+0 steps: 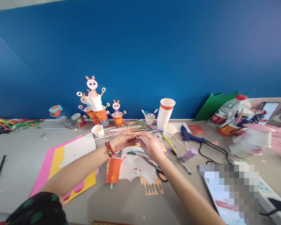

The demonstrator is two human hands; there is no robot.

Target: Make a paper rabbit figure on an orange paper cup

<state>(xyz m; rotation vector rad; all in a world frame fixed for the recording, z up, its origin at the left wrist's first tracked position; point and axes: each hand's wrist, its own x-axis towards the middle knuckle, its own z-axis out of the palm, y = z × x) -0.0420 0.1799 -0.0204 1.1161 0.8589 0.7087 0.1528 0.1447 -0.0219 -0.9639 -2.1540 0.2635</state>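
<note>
My left hand, with a red bead bracelet at its wrist, and my right hand meet above the middle of the table. Both are closed, fingertips pinched together at something small and pale that I cannot make out. Below my left wrist is an orange paper cup with a straw poking out of its bottom. Scissors with black handles lie partly under my right hand on white paper. Nearer me are two small white discs with red marks and a fringed orange paper cut-out.
Rabbit-faced cup figures stand at the back left. Stacked white cups stand behind my hands. To the right are a blue glue gun with its cord, a glue stick and a tablet. Coloured paper lies left.
</note>
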